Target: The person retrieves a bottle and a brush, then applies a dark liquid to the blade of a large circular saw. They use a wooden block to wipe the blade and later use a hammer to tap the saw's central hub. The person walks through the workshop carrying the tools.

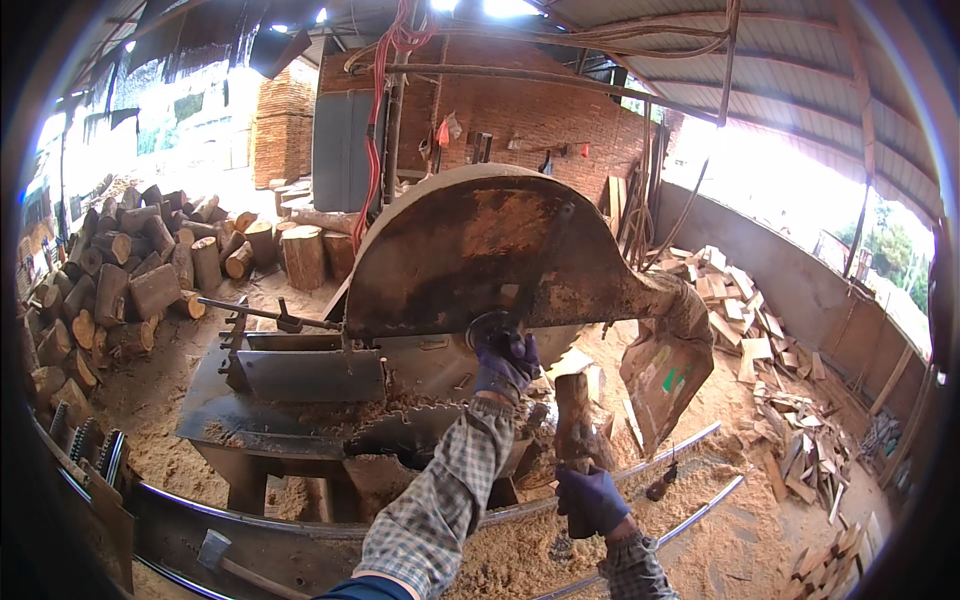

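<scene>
My left hand (pixel 505 365), in a purple glove, is closed at the round hub of a large circular saw. Its palm side is hidden, so what the fingers grip cannot be seen. Above it, a long dark bar (pixel 545 250) slants up across the rusty half-round blade guard (pixel 450 245). Part of the toothed saw blade (pixel 425 365) shows below the guard. My right hand (pixel 590 500), gloved the same way, is wrapped round the lower part of a rough brown piece of wood (pixel 575 415), which stands roughly upright beside the blade.
A dark metal saw bench (pixel 290 410) lies left of my forearm. Metal rails (pixel 690 520) cross the sawdust-covered floor. A hammer (pixel 213 550) rests at lower left. Cut logs (pixel 155 290) are heaped at left, split boards (pixel 755 345) at right. Red cables (pixel 378 120) hang behind the guard.
</scene>
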Tool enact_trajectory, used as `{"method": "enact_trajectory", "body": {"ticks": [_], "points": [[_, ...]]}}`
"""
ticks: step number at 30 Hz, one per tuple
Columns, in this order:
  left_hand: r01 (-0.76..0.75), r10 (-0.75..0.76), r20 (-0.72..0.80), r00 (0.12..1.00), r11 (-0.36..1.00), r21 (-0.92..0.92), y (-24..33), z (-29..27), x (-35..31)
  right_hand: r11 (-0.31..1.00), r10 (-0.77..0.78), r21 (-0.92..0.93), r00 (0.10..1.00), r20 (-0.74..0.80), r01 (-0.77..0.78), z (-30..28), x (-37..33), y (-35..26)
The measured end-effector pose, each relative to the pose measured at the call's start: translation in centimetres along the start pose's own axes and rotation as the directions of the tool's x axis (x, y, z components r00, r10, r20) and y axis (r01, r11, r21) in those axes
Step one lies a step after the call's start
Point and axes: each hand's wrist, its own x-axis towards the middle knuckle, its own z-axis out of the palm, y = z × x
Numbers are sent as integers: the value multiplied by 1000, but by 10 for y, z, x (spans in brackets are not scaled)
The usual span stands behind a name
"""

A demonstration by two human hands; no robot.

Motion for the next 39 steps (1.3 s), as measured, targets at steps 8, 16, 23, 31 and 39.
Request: {"method": "enact_trajectory", "body": {"ticks": [8, 16, 23, 31, 39], "points": [[64, -39, -174, 984, 988, 140, -4, 27, -17, 938, -189, 273, 976, -109, 212, -57, -16, -40], [116, -111, -47, 993, 986, 121, -35, 21, -7, 875, -434, 213, 899, -58, 436, -30, 76, -118], [-83, 30, 150, 988, 930, 359, -21, -24, 3, 688, -403, -519, 861, 309, 508, 76, -2, -133], [-97, 105, -154, 983, 994, 58, -8, -15, -11, 227, -548, -753, 720, 425, 617, 127, -47, -120], [91, -34, -424, 905, 989, 114, 1, 14, 5, -384, -601, -552, 254, 758, 740, 247, -92, -166]]}}
